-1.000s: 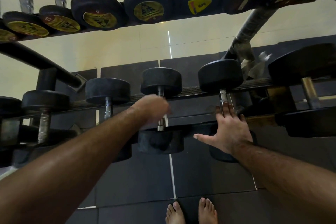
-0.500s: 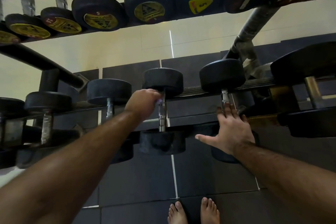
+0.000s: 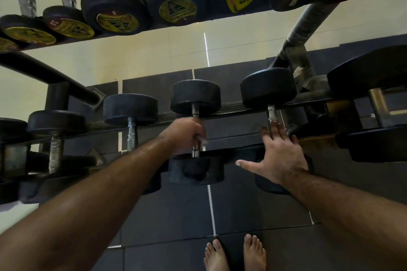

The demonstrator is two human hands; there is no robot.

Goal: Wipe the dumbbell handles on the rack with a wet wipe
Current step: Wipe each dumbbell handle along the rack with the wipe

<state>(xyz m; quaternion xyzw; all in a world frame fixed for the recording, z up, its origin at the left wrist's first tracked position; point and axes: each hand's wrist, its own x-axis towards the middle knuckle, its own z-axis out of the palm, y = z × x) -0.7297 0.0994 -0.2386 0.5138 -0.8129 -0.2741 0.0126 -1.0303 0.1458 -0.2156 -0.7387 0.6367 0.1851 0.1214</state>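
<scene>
Curled around the metal handle (image 3: 195,130) of the middle dumbbell (image 3: 195,132) on the lower rack (image 3: 237,106), the left hand (image 3: 184,135) grips the bar with a pale scrap of wet wipe (image 3: 202,138) showing at its right edge, pressed against the steel. Half a second ago this hand sat beside and a little left of the bar, near its upper end; a second ago it was lower, over the bar's bottom half. Now it is wrapped over the mid part, with bare steel showing above and below the fist.

Flat and spread, the right hand (image 3: 278,156) rests on the neighbouring dumbbell (image 3: 269,99) to the right, its fingertips (image 3: 273,125) lying over that handle and the thumb stretched out leftward; it holds nothing. It has kept this pose and place through all three frames.

Two bare feet (image 3: 234,253) stand on the dark floor tiles (image 3: 167,211) below, and an upper shelf of yellow-labelled dumbbells (image 3: 176,0) runs across the top.
</scene>
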